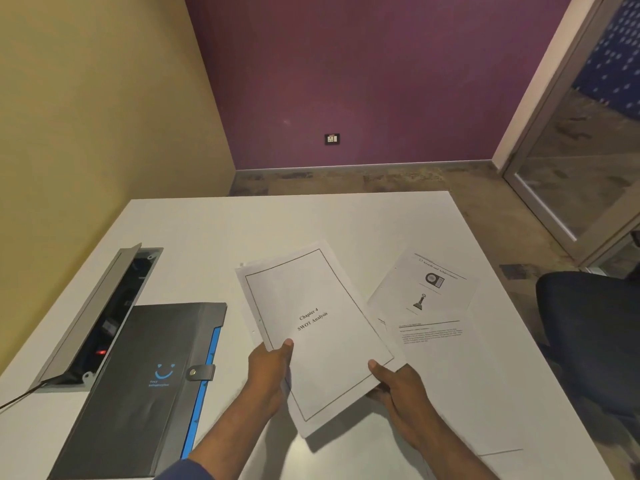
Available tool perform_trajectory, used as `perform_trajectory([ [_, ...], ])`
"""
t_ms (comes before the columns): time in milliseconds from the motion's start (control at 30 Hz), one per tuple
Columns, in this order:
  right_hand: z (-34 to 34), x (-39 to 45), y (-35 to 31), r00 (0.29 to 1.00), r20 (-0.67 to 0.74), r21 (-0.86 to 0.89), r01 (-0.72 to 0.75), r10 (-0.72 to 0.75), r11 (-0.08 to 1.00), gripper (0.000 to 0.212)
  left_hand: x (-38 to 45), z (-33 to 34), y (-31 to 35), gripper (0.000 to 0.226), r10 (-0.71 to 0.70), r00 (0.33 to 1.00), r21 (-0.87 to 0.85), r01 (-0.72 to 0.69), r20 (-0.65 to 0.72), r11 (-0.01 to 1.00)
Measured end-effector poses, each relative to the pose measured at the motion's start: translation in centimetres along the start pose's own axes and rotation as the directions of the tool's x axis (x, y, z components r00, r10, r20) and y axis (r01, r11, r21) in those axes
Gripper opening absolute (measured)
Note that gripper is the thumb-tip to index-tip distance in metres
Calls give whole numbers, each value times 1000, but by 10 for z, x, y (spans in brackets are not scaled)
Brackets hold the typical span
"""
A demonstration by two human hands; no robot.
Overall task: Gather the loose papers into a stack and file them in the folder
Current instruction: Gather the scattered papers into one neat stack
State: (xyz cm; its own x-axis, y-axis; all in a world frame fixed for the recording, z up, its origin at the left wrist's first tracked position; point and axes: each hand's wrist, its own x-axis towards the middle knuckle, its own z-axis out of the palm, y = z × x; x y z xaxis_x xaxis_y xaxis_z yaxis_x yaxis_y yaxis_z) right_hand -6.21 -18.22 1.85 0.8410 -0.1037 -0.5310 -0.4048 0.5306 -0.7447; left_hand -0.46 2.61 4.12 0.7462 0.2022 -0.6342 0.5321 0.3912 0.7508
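A thin stack of white printed papers (318, 337), its top sheet reading "Chapter 4 SWOT Analysis", is held above the middle of the white table (346, 223). The left hand (268, 367) pinches its near left edge, thumb on top; the right hand (401, 386) has its grip on the near right corner. Just right, a loose white sheet with small pictures (427, 306) lies flat on the table. At the near left lies a closed black folder with a blue edge (138, 382), beside an open grey cable hatch (93, 317).
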Motion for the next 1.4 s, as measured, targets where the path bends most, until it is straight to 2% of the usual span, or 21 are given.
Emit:
perform_trajectory([
  [167,-24,14,-20,987,-159,-205,-32,-1,978,31,21,-21,12,36,50,997,244,-33,-67,969],
  [233,-38,20,-20,972,-214,-391,6,-97,920,33,30,-29,16,35,39,998,323,-19,-56,946],
  [267,-45,21,-19,959,-221,-522,38,-178,852,34,34,-32,16,35,21,999,341,-3,-49,940],
  [333,-62,23,-14,937,-184,-786,40,-296,617,40,42,-38,15,36,-17,999,370,31,-42,928],
  [400,-77,23,-6,945,-144,-963,-66,-294,260,52,48,-43,12,40,-40,999,398,50,-34,916],
  [433,-82,22,-2,956,-140,-989,-122,-257,86,57,51,-45,11,42,-45,998,409,55,-34,911],
  [467,-85,22,1,967,-143,-988,-151,-213,-24,60,54,-47,10,44,-46,998,419,56,-34,906],
  [500,-86,23,4,974,-145,-985,-159,-174,-68,62,55,-48,9,45,-44,999,426,53,-31,903],
  [767,-60,48,7,993,0,-998,-9,-119,-70,56,59,-55,6,50,-46,998,503,59,-38,862],
  [867,-54,61,3,984,11,-1000,11,-179,-5,57,63,-57,3,49,-65,996,511,86,-58,855],
  [967,-60,72,-8,904,-197,-976,-146,-380,159,64,67,-58,-1,51,-57,996,579,90,-75,810],
  [1033,-72,75,-19,811,-380,-925,-330,-444,189,76,67,-57,-1,51,-44,996,624,80,-73,777],
  [1133,-86,77,-33,730,-562,-827,-513,-389,232,90,70,-55,-3,47,-22,998,672,51,-51,738],
  [1300,-93,84,-41,657,-711,-702,-647,-251,298,87,76,-50,-6,40,-14,999,730,35,-35,682],
  [1367,-100,88,-41,649,-720,-689,-626,-246,366,72,77,-48,-8,39,-14,999,736,41,-43,676],
  [1400,-103,90,-41,658,-704,-700,-580,-267,416,54,78,-48,-8,39,-15,999,737,42,-43,675],
])
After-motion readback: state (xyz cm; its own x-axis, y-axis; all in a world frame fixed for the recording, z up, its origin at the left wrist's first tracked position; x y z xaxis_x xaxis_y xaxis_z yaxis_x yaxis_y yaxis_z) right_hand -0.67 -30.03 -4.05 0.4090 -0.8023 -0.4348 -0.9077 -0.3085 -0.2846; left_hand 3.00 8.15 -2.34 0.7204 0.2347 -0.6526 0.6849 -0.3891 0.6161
